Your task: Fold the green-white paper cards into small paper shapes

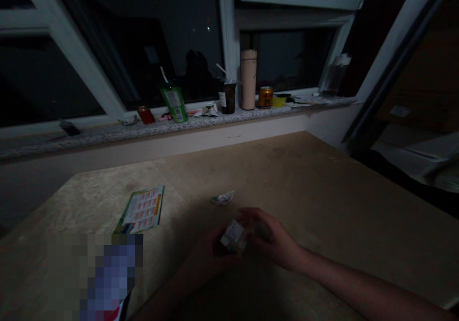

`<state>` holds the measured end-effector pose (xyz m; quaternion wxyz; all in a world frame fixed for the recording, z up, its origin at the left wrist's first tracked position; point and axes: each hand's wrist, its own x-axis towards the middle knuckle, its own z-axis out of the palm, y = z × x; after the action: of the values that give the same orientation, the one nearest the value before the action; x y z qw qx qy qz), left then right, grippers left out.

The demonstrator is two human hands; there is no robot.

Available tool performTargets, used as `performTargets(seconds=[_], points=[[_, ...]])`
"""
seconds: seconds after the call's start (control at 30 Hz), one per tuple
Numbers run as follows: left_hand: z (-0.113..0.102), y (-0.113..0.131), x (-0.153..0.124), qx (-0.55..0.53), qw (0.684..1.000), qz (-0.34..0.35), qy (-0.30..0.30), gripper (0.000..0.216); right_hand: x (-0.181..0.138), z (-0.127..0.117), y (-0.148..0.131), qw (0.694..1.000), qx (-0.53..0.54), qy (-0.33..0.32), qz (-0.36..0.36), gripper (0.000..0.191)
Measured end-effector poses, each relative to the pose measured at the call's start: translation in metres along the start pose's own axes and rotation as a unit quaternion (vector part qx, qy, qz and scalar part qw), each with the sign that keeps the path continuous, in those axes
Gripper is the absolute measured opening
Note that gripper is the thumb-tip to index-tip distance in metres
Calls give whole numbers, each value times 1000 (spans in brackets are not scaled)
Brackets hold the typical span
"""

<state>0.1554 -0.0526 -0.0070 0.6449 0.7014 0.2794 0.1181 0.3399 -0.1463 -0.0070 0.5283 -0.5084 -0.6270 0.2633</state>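
In the head view, a small printed box (234, 233) with a pale top and coloured sides is held low over the table. My left hand (210, 259), in deep shadow, is closed around its left and lower side. My right hand (274, 239) comes in from the right, its fingers curled against the box's right side; the exact fingertip contact is dim. Just beyond the hands lies a small printed paper piece (223, 198). To the left rests a green-edged printed sheet (143, 209).
A bare-topped table (279, 177) spreads below the window. The stone sill (201, 122) bears a green cup (174, 103), a dark cup with a straw (227, 97), a tall flask (248, 79), a gold can (266, 97) and a red jar (146, 115). A blurred-out blue item (111, 275) is at lower left.
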Motion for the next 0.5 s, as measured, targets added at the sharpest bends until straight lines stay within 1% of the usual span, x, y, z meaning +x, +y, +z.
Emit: performTargets(seconds=[0.03, 0.07, 0.1, 0.17, 0.23, 0.4, 0.5], points=[[1, 1, 0, 8, 1000, -3, 2, 45, 0, 1, 1, 999, 5, 1, 34, 26], [1, 2, 0, 16, 1000, -6, 4, 45, 1, 2, 3, 998, 8, -16, 64, 16], [2, 3, -1, 21, 1000, -6, 7, 44, 1, 2, 5, 995, 10, -47, 89, 12], [2, 5, 0, 30, 999, -8, 7, 41, 1, 3, 7, 986, 16, -120, 118, 19], [2, 6, 1, 39, 999, -9, 2, 38, 1, 4, 8, 977, 32, -166, 127, 21], [2, 5, 1, 69, 998, -9, 0, 34, 0, 5, 8, 969, 81, -190, 138, 28], [3, 7, -1, 82, 996, -19, -18, 27, 1, 5, 7, 961, 125, -197, 149, 34]])
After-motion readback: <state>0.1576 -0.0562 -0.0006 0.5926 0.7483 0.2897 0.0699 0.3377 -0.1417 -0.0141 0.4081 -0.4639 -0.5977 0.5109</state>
